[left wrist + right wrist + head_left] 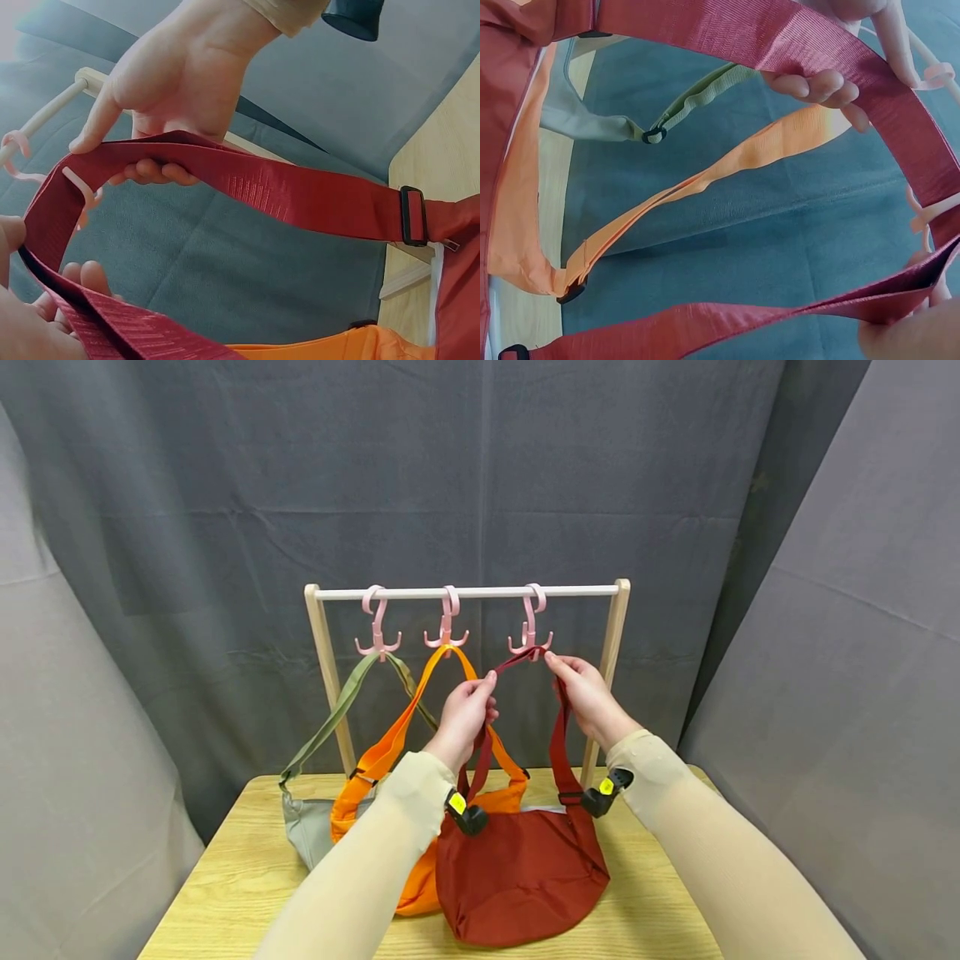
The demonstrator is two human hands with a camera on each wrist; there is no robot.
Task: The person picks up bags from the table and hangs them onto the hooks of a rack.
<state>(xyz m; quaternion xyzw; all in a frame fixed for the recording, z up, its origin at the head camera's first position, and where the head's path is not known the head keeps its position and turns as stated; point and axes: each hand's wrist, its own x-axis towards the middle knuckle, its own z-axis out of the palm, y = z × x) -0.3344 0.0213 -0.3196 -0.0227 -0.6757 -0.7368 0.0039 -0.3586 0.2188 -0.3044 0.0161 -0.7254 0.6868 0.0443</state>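
Note:
A dark red shoulder bag hangs low at the right of the rack, its body at the tabletop. Its wide strap rises in a loop, and the top of the loop lies at the right pink hook. My left hand pinches the strap left of this hook between thumb and fingers. On the hook's other side my right hand pinches the same strap, thumb on top and fingers beneath. In the right wrist view a pink prong crosses the strap between the hands.
A white bar on wooden posts carries the pink hooks. An orange bag hangs from the middle hook, partly behind the red one. At the left hook hangs a grey-green bag. Wooden table below; grey curtains surround it.

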